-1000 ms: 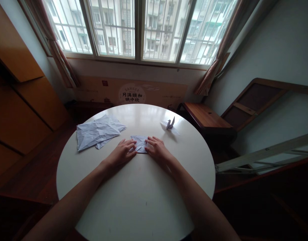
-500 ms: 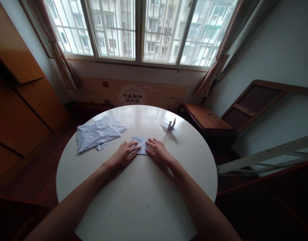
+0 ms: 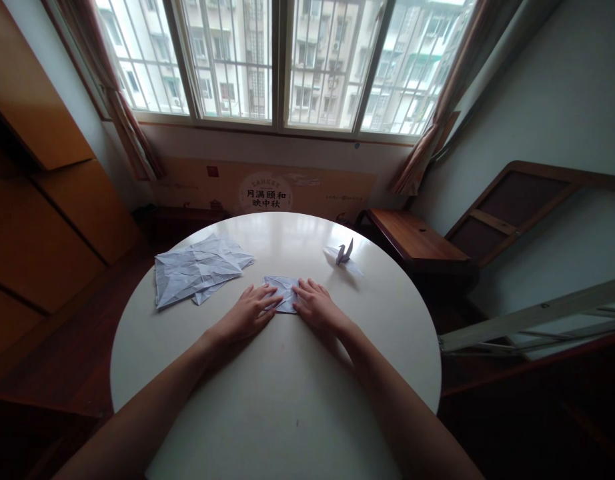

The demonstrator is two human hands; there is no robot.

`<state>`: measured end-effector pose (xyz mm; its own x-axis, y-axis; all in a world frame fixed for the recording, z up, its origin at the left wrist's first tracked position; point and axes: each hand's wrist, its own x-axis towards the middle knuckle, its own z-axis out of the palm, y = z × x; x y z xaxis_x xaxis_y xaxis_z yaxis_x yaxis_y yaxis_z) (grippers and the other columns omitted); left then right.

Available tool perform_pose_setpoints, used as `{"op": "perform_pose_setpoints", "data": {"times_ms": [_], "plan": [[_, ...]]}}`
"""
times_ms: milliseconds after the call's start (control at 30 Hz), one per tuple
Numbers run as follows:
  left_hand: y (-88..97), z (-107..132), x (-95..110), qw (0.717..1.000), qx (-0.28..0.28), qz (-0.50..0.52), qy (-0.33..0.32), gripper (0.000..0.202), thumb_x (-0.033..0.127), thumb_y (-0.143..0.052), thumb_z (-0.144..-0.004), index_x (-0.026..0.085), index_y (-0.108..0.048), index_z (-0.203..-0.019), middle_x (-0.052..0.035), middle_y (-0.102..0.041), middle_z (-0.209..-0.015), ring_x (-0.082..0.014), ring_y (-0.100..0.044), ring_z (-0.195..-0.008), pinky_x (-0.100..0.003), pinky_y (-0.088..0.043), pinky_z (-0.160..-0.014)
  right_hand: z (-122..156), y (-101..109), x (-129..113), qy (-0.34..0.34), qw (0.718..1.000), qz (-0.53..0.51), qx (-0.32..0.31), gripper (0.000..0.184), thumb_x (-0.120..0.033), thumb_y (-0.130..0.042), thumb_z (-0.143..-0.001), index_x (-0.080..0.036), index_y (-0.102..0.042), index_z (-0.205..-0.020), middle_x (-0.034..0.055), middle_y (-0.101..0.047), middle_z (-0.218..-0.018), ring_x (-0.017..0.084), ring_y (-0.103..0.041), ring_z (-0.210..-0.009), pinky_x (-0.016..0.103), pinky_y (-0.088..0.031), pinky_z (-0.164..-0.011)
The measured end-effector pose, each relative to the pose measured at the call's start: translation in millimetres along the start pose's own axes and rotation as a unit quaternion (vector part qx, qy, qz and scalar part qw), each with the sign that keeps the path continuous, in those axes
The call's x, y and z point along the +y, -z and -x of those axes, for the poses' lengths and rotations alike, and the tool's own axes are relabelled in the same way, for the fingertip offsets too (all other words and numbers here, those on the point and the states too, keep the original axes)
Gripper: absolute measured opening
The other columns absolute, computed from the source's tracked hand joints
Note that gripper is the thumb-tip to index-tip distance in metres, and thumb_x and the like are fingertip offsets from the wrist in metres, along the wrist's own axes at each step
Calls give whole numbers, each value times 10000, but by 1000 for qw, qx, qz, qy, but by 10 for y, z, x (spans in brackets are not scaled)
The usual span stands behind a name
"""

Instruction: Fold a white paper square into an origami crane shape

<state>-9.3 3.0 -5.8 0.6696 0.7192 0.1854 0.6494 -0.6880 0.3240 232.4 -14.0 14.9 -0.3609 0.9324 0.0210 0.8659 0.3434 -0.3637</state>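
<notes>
1. Left hand (image 3: 251,309) and right hand (image 3: 317,303) lie palm-down, unclenched, spread fingertips touching opposite sides of the folded paper (image 3: 287,291) between them, flat on the glossy table (image 3: 282,387).
2. At left, creased, angular paper sheets (image 3: 200,267) overlap.
3. Centre, behind, a banner (image 3: 266,195) reads "月满颐和 映中秋"; smaller lettering is blurred.
4. At right sits a sharp-pointed paper crane (image 3: 344,255).

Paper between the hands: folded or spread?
Folded, it seems: the paper shows slanting lines across its face and looks far smaller than the creased sheets.

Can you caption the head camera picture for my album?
Left hand and right hand on folded paper, a paper crane beyond.
</notes>
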Motion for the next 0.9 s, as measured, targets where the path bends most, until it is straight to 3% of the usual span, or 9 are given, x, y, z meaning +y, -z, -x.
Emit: {"op": "perform_pose_setpoints", "data": {"times_ms": [900], "plan": [[-9, 37, -55, 1000, 1, 9, -18, 413, 328, -472, -1034, 297, -532, -1442, -73, -456, -1541, -295, -355, -1460, -572, -214, -1207, 2, -2, 5, 6, 1000, 7, -4, 553, -391, -482, -992, -173, -462, -1501, 161, -322, -1614, 342, -230, -1512, 529, -215, -1210]]}}
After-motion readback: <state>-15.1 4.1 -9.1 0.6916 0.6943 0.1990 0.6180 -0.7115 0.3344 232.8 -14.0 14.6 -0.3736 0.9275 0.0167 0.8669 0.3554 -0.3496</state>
